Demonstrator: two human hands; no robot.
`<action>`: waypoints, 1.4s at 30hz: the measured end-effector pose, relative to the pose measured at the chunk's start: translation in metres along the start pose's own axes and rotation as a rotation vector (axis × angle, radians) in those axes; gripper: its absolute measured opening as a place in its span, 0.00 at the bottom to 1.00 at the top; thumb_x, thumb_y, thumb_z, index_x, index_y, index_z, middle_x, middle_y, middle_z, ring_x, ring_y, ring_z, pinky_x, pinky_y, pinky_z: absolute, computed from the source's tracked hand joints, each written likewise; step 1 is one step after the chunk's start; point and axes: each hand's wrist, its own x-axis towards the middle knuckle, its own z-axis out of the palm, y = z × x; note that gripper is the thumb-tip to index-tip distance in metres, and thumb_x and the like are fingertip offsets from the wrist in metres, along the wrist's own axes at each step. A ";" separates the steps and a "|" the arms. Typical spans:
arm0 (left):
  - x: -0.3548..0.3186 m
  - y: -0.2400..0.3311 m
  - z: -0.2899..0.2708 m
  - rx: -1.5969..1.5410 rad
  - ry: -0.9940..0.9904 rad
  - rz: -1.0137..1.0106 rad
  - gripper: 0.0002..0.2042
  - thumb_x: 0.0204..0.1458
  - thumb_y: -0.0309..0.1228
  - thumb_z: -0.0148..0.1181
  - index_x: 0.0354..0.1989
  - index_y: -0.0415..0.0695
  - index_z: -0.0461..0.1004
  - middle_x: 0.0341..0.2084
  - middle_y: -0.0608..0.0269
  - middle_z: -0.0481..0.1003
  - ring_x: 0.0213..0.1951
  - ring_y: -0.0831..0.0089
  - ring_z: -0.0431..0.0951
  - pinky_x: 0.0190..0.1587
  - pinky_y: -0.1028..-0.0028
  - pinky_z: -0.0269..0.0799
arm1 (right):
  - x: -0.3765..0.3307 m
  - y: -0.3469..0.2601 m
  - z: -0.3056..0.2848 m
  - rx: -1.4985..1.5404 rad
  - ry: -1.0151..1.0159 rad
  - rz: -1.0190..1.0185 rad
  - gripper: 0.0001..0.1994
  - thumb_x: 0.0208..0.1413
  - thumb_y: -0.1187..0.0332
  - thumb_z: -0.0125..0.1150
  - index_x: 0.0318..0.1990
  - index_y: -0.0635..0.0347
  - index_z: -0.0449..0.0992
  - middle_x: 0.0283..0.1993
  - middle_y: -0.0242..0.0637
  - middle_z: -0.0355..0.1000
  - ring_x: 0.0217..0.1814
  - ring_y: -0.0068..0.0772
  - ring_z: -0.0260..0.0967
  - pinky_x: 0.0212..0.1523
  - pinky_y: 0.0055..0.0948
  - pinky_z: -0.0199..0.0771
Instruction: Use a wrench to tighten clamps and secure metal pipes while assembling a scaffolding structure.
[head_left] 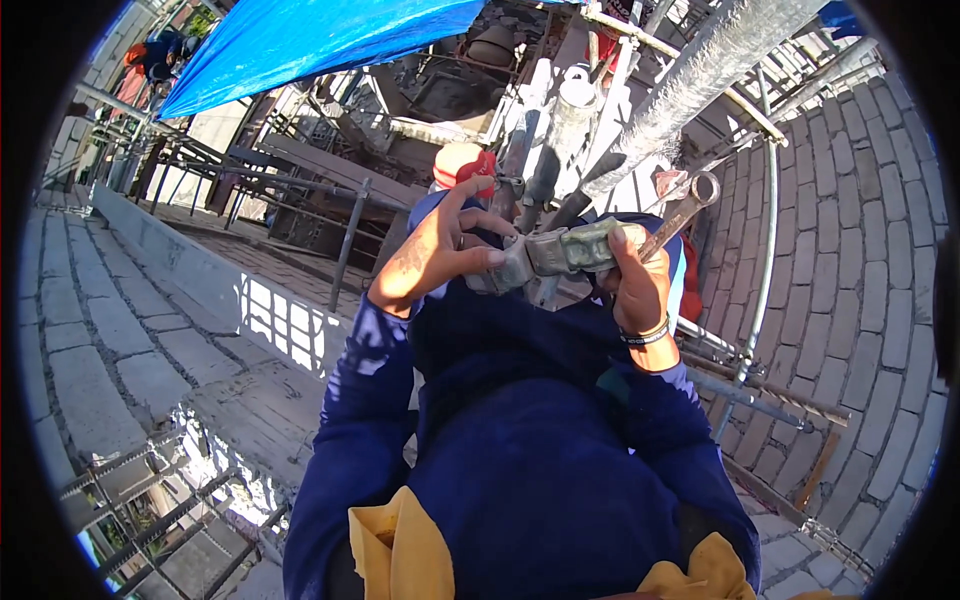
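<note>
Fingers (468,263) on 1 coupler (572,250), 1 wrench (679,222)

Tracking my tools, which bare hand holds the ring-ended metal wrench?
Your right bare hand, wearing a dark wristband, holds the wrench; your left bare hand touches the grey metal clamp, no wrench.

Clamp (583,250) — rough, matt metal; metal wrench (680,222); tarp (320,45) — glossy plastic.

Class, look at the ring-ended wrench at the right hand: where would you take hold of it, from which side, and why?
Probably take the ring-ended wrench by its bare shank just below the ring, coming from the upper right. It slants up and outward from the right hand, which hides its lower part, while the scaffold clamp lies to its left.
</note>
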 end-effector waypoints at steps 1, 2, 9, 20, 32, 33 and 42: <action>0.000 0.001 0.004 0.020 -0.080 -0.095 0.37 0.40 0.24 0.61 0.59 0.39 0.48 0.43 0.50 0.67 0.38 0.73 0.71 0.40 0.76 0.66 | 0.001 -0.002 -0.002 -0.006 -0.031 -0.010 0.10 0.54 0.63 0.54 0.30 0.62 0.72 0.20 0.28 0.67 0.15 0.11 0.55 0.15 0.12 0.50; 0.002 0.001 0.007 0.019 -0.081 -0.098 0.37 0.40 0.24 0.61 0.59 0.39 0.48 0.43 0.50 0.67 0.38 0.73 0.71 0.40 0.76 0.66 | 0.000 -0.005 -0.001 -0.005 -0.029 -0.007 0.10 0.54 0.63 0.54 0.30 0.62 0.72 0.20 0.28 0.67 0.15 0.11 0.55 0.15 0.12 0.50; 0.001 -0.027 0.014 0.018 -0.173 -0.203 0.24 0.47 0.35 0.58 0.49 0.31 0.62 0.39 0.59 0.70 0.39 0.75 0.72 0.41 0.77 0.68 | -0.003 -0.029 -0.002 -0.080 -0.084 -0.024 0.12 0.53 0.61 0.56 0.30 0.62 0.72 0.21 0.25 0.66 0.19 0.11 0.55 0.19 0.13 0.52; 0.012 -0.050 0.050 -0.128 -0.375 -0.051 0.26 0.50 0.30 0.55 0.56 0.37 0.56 0.49 0.59 0.65 0.52 0.73 0.62 0.55 0.74 0.55 | 0.004 -0.066 -0.016 -0.663 -0.558 -0.455 0.13 0.48 0.63 0.55 0.25 0.68 0.71 0.20 0.36 0.67 0.22 0.24 0.63 0.23 0.23 0.62; 0.096 0.003 0.011 0.586 -0.054 0.203 0.27 0.49 0.44 0.55 0.50 0.37 0.61 0.24 0.59 0.71 0.26 0.76 0.71 0.30 0.73 0.66 | 0.041 -0.040 -0.047 -0.362 -0.084 -0.372 0.13 0.52 0.62 0.56 0.37 0.64 0.71 0.18 0.19 0.57 0.16 0.09 0.48 0.17 0.13 0.45; 0.100 0.020 0.016 0.593 -0.040 0.254 0.27 0.47 0.48 0.55 0.47 0.38 0.64 0.21 0.55 0.70 0.25 0.72 0.72 0.28 0.72 0.66 | 0.045 -0.034 -0.050 -0.303 -0.022 -0.361 0.12 0.54 0.62 0.55 0.37 0.63 0.71 0.16 0.18 0.54 0.15 0.09 0.46 0.15 0.14 0.45; 0.176 0.102 0.005 1.136 -0.332 0.226 0.29 0.40 0.55 0.58 0.34 0.35 0.70 0.25 0.47 0.71 0.31 0.59 0.72 0.35 0.67 0.65 | 0.054 -0.007 -0.027 -0.153 0.193 -0.365 0.09 0.56 0.62 0.51 0.33 0.59 0.68 0.15 0.20 0.55 0.12 0.10 0.47 0.13 0.14 0.47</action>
